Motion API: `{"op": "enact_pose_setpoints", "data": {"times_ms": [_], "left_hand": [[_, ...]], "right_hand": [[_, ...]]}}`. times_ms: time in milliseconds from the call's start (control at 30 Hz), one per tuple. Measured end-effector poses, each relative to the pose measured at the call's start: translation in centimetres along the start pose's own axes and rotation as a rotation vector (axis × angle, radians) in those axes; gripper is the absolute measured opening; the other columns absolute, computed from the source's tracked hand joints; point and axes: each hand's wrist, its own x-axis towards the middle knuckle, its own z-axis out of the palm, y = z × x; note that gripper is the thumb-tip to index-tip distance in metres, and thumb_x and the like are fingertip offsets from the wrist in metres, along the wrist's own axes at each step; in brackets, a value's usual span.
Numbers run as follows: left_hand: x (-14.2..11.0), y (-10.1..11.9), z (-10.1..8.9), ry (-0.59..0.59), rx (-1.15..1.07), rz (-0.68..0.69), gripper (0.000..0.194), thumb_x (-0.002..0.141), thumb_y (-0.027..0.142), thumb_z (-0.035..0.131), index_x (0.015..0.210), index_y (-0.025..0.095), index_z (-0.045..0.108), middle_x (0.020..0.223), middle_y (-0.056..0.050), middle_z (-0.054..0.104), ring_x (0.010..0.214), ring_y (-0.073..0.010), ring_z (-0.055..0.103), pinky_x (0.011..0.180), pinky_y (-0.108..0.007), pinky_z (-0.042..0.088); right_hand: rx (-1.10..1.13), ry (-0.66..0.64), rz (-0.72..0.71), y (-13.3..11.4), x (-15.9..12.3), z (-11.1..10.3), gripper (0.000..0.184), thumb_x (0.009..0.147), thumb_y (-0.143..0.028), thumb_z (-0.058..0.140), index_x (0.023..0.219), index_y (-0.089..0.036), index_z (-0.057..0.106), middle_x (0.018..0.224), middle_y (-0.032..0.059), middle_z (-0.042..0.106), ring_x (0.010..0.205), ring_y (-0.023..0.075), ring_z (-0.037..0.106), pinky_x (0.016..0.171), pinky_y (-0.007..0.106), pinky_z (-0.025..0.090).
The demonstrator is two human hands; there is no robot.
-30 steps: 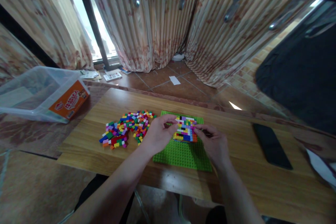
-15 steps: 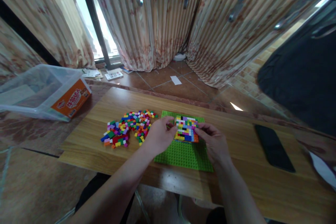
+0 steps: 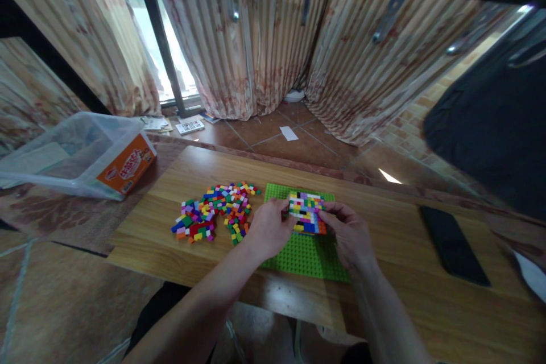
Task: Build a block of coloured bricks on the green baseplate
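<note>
A flat block of many-coloured toy bricks (image 3: 306, 213) is between my two hands, over the upper part of a green studded baseplate (image 3: 305, 256). My left hand (image 3: 273, 224) closes on its left edge with thumb and fingers. On its right edge, my right hand (image 3: 346, 230) grips with the thumb on top and the fingers behind. Whether the block is lifted off the baseplate or resting on it I cannot tell. Left of the baseplate lies a loose heap of small coloured bricks (image 3: 217, 205).
The wooden table (image 3: 140, 227) bears all this. A black phone (image 3: 453, 244) lies to the right, and something white (image 3: 531, 273) shows at the right edge. A clear plastic bin (image 3: 85, 176) with an orange label stands at the left. Curtains (image 3: 264, 45) hang beyond the table.
The whole view has shifted slightly. Both hands stay at the edges of the brick block, the left fingers now a little further over its left side.
</note>
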Motion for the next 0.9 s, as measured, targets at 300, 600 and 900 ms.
{"op": "enact_pose_setpoints", "data": {"times_ms": [300,600,900], "left_hand": [[-0.3,0.3,1.7,0.007,0.022,0.010,0.026,0.087,0.024,0.052,0.104,0.015,0.069,0.097,-0.011,0.070,0.087,-0.0223,0.065,0.079,-0.032,0.050],[0.1,0.0,-0.1,0.119,-0.098,-0.006,0.031,0.089,0.026,0.050,0.110,0.014,0.069,0.099,-0.011,0.074,0.085,-0.0211,0.067,0.078,-0.032,0.052],[1.9,-4.2,-6.2,0.552,-0.433,-0.090,0.030,0.082,0.025,0.056,0.105,0.012,0.072,0.082,-0.005,0.072,0.064,-0.0131,0.063,0.060,-0.023,0.051]], "right_hand": [[0.008,0.140,-0.014,-0.4,0.7,-1.4,0.032,0.056,-0.035,0.086,0.078,-0.017,0.071,0.071,-0.0007,0.067,0.059,0.0101,0.058,0.055,0.024,0.051],[-0.426,0.338,-0.466,-1.7,-2.0,1.3,0.019,0.081,-0.036,0.068,0.088,-0.019,0.072,0.076,0.0027,0.068,0.066,0.0160,0.062,0.064,0.031,0.051],[-0.737,-0.389,-0.678,0.8,-7.0,7.9,0.019,0.093,-0.023,0.051,0.098,-0.022,0.069,0.094,0.0061,0.070,0.087,0.0183,0.066,0.079,0.032,0.052]]}}
